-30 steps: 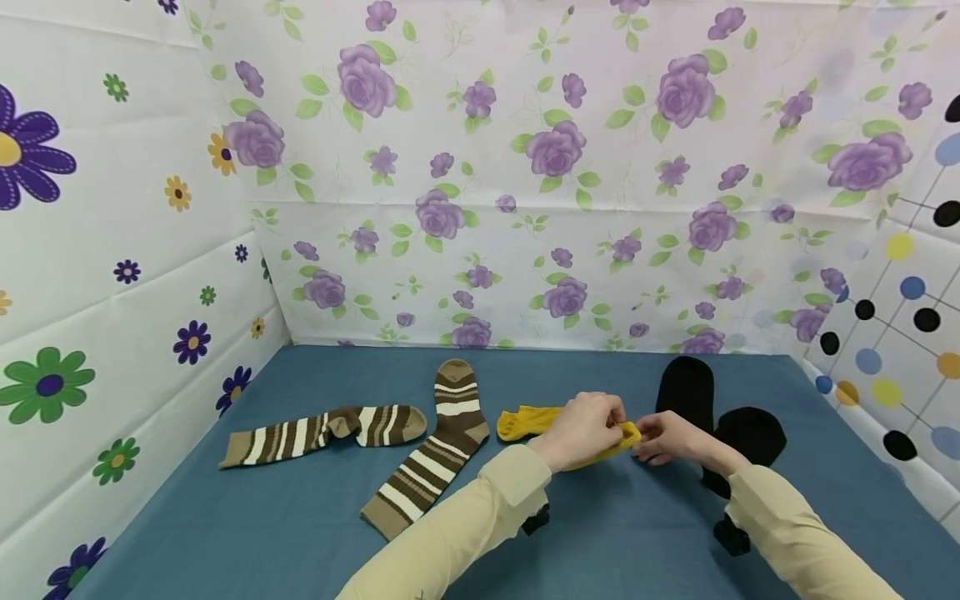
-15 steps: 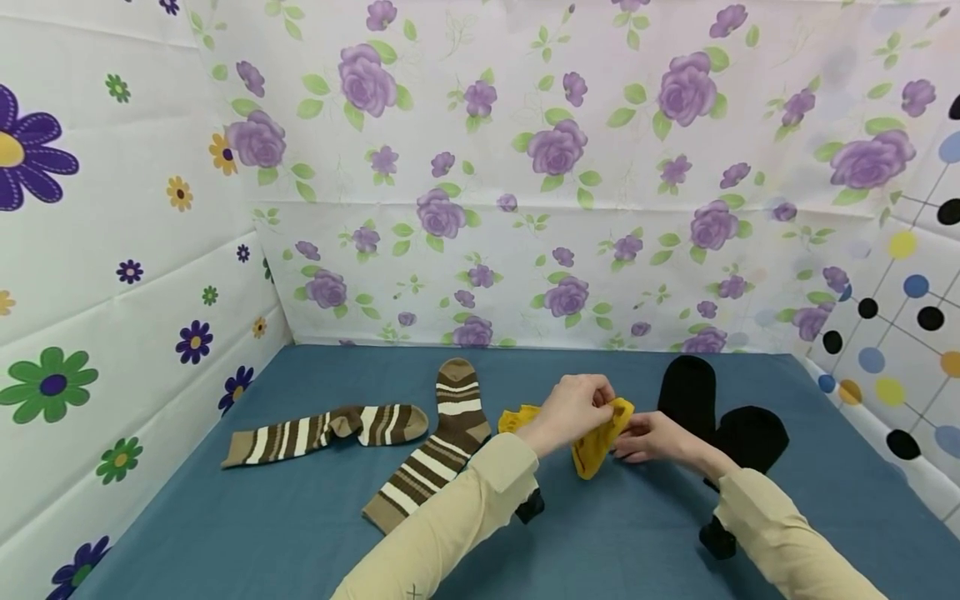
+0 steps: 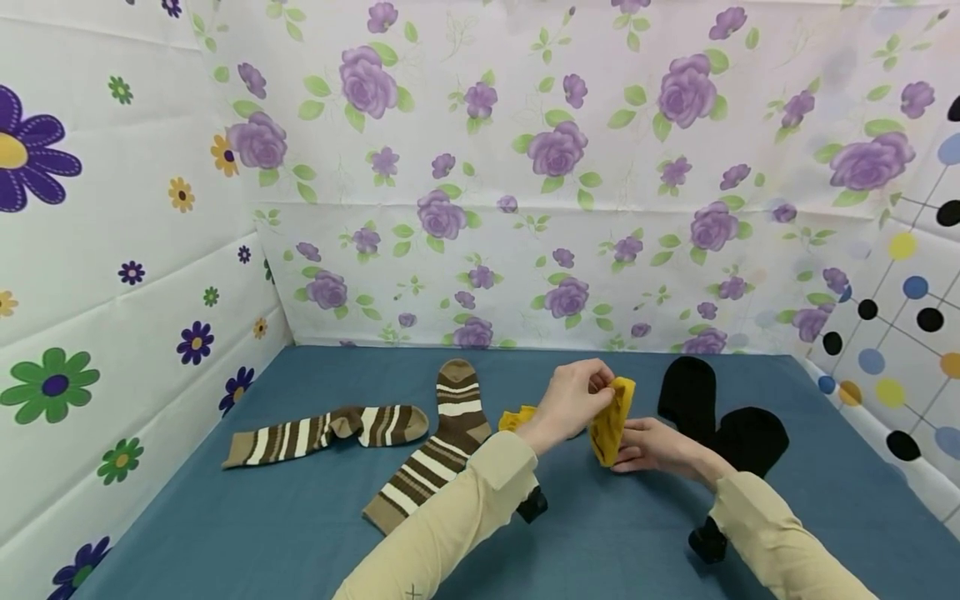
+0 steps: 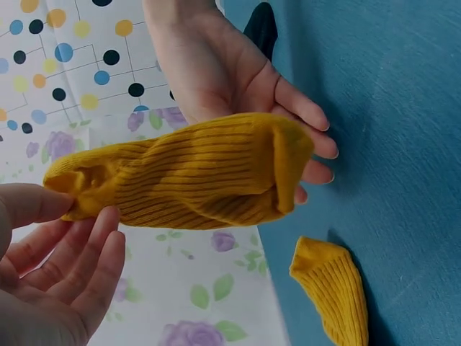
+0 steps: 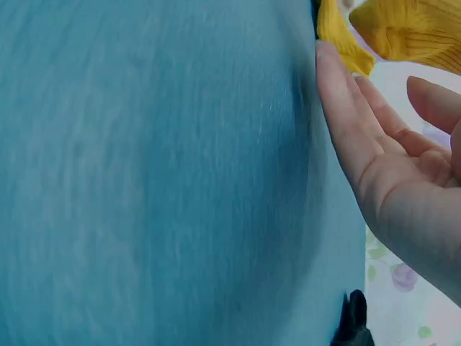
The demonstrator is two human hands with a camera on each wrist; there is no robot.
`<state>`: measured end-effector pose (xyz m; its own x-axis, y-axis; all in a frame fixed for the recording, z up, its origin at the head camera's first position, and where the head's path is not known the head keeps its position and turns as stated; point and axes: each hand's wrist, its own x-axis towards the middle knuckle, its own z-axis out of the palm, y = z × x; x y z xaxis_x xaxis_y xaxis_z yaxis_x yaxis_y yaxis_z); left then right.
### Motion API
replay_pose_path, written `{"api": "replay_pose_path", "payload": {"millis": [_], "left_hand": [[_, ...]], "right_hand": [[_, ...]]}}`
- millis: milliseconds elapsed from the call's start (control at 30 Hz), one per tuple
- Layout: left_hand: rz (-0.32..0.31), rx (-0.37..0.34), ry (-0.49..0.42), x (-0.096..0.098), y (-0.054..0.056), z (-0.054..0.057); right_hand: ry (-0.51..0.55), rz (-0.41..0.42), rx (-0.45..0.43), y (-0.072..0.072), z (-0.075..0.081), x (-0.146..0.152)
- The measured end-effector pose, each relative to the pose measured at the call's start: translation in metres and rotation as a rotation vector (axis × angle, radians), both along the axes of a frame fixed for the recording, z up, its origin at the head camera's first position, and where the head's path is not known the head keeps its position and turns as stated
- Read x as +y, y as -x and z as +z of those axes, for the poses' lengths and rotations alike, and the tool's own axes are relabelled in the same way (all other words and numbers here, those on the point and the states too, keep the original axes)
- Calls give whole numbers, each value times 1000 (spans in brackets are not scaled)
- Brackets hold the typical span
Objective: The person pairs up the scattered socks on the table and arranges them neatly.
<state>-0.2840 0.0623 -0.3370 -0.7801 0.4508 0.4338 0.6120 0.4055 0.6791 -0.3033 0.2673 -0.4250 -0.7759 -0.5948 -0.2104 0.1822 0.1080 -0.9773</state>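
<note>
A ribbed yellow sock (image 3: 611,427) hangs upright above the table. My left hand (image 3: 566,406) pinches its upper end between thumb and fingers; the left wrist view shows this pinch on the sock (image 4: 194,173) closely. Beside the lower end is my right hand (image 3: 662,448). Its fingers are stretched out and the palm (image 5: 410,187) is bare in the right wrist view. Whether its fingertips touch the sock I cannot tell. A second yellow sock (image 4: 333,292) lies on the table, partly hidden behind my left hand in the head view.
Two striped brown and white socks (image 3: 322,433) (image 3: 435,467) lie on the blue table (image 3: 225,533) at the left. Two black socks (image 3: 688,400) (image 3: 752,439) lie at the right, partly behind my right arm. Patterned cloth walls (image 3: 480,167) border the table.
My left hand has lifted the yellow sock, swinging it from nearly flat to upright. The right hand has moved slightly left and stretched its fingers. The other socks have stayed put.
</note>
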Motion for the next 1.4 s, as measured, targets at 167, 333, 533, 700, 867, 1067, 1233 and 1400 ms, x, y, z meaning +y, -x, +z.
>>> {"api": "replay_pose_path", "payload": {"millis": [167,333,533,700,867,1067,1233,1400], "left_hand": [[10,18,-57,-3,2,-1],[28,12,-105,-9,5,-4],[65,0,-143,-17,9,-9],[99,-11,-159,-23,12,-15],[113,-31,-179,-30,14,-19],[83,-201,-277,-40,15,-24],[34,-412,-426,-47,18,-29],[36,-511,-405,-53,18,-31]], "right_hand": [[61,14,-55,2,2,-3],[63,-5,-57,3,4,1],[59,-50,-77,5,4,6],[71,-62,-92,5,5,7],[59,-99,-70,5,7,7],[47,-141,-47,5,9,7],[24,-200,-15,6,10,8],[21,-229,7,6,11,8]]}}
